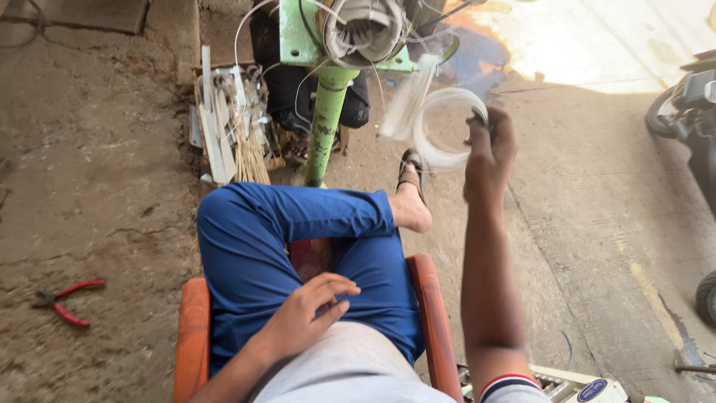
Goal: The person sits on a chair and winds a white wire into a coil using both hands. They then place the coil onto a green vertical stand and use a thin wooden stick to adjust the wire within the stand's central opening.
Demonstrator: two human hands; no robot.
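Tubing [446, 127], a translucent white coil, is pinched at its three o'clock edge by the raised right hand [488, 153], best kept taut from the green-posted winding [365, 30] at eleven o'clock, while the spread left hand [309, 313] is rested on the thigh.

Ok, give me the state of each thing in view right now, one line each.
right hand: raised, gripping the coil
coil of clear tubing: looped, held up off the ground
left hand: resting open on the thigh, holding nothing
red-handled pliers: lying on the ground, handles spread
green stand: upright
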